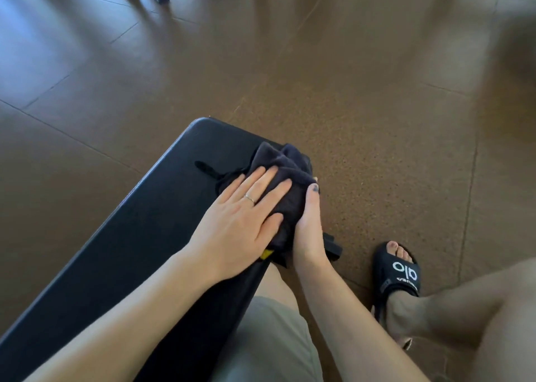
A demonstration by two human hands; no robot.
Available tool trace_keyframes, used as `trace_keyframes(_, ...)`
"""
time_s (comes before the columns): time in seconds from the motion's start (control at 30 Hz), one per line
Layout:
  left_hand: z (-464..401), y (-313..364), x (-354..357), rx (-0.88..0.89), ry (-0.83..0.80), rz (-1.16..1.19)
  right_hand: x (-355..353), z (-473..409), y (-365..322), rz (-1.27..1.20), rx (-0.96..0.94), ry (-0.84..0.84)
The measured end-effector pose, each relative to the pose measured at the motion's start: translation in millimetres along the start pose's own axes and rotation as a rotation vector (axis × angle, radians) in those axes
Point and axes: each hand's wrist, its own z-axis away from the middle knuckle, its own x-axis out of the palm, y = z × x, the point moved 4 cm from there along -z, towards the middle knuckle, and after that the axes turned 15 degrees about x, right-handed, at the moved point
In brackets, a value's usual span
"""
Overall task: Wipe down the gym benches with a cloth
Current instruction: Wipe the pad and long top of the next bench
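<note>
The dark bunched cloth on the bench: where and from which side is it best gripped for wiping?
Grip the dark bunched cloth at its thick fold over the black padded bench's right edge, coming from the right, as the right hand does; the left hand lies flat on top.

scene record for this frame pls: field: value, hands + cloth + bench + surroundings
bench: black padded gym bench, runs lower left to centre
cloth: dark cloth, bunched at the bench's right edge
left hand: left hand flat on the cloth, fingers straight, ring on one finger
right hand: right hand at the bench edge, thumb over the cloth, fingers hidden
floor: brown speckled floor
footwear: black slide sandal on the floor, right of the bench
</note>
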Motion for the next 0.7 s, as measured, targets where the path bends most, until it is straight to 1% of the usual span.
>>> trace_keyframes(0.03,-4.7,-3.0,-0.3,0.002,0.002,-0.001,1.3,2.0,1.5,-0.057,0.053,-0.063)
trace_keyframes(0.07,-14.1,-6.8,-1.2,0.006,0.004,-0.013,1.6,2.0,2.7,-0.09,0.055,-0.1)
trace_keyframes(0.17,-61.7,-21.4,-0.1,-0.003,0.023,-0.033,4.9,-1.0,2.2,-0.205,0.039,-0.136)
trace_keyframes(0.23,-99.6,-32.0,1.8,-0.027,-0.001,-0.089,8.4,0.0,-2.5,-0.218,0.055,-0.179)
trace_keyframes(0.3,-121.0,-36.4,1.8,-0.055,-0.051,-0.162,6.7,1.5,-4.4,-0.192,0.095,-0.169)
trace_keyframes(0.4,-102.1,-26.0,3.7,-0.022,-0.017,-0.141,2.7,2.2,-3.2,-0.211,0.115,-0.136)
trace_keyframes(0.47,-74.3,-5.6,2.7,0.006,-0.017,-0.106,-1.8,-0.6,0.8,-0.309,0.137,-0.116)
trace_keyframes(0.53,-54.6,13.2,4.9,0.019,-0.03,-0.135,-6.0,0.3,4.3,-0.412,0.18,-0.133)
trace_keyframes(0.6,-52.4,16.3,5.7,0.012,-0.027,-0.163,-9.8,0.9,6.4,-0.461,0.2,-0.176)
trace_keyframes(0.7,-81.6,5.3,6.5,0.034,-0.055,-0.159,-10.5,-3.8,9.7,-0.506,0.215,-0.2)
